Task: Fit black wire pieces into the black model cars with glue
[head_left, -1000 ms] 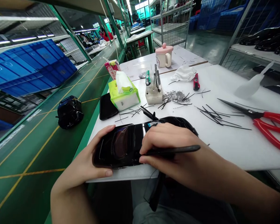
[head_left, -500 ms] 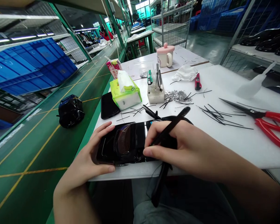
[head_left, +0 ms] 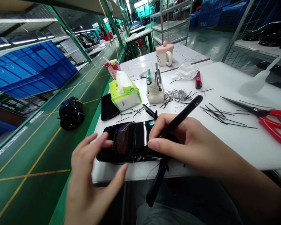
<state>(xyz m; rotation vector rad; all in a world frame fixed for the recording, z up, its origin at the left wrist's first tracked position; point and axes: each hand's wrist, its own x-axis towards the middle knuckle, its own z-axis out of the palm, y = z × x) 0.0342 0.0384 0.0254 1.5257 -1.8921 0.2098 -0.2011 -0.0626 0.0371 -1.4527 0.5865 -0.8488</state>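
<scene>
A glossy black moulded plastic shell (head_left: 131, 142) lies flat on the near edge of the white desk (head_left: 224, 147), right in front of the person, probably so both hands can get at it. The right hand (head_left: 189, 147) rests on the shell's right part, its fingers (head_left: 154, 144) pinched narrow around a slim black stick-like tool (head_left: 182, 114) held like a pen, the tip down at the shell's top face and the free end pointing up and away; that grip looks suited to fine work on the surface. The left hand (head_left: 93, 184) hovers just off the shell's near left corner with fingers spread wide, holding nothing, one fingertip close to or just touching the shell's edge; which, the view does not settle. A black strap-like piece (head_left: 155, 184) hangs from under the shell over the desk's edge. Behind the shell, a green-and-white tissue pack (head_left: 125, 93) stands open with a white tissue poking out. A small clear plastic tub (head_left: 155, 93) holds upright tools, among them a green-handled one. A white mug with a pink lid (head_left: 164, 54) stands farther back, its contents hidden. Thin black offcut strips (head_left: 215, 114) lie scattered near red-handled scissors (head_left: 269, 122).
</scene>
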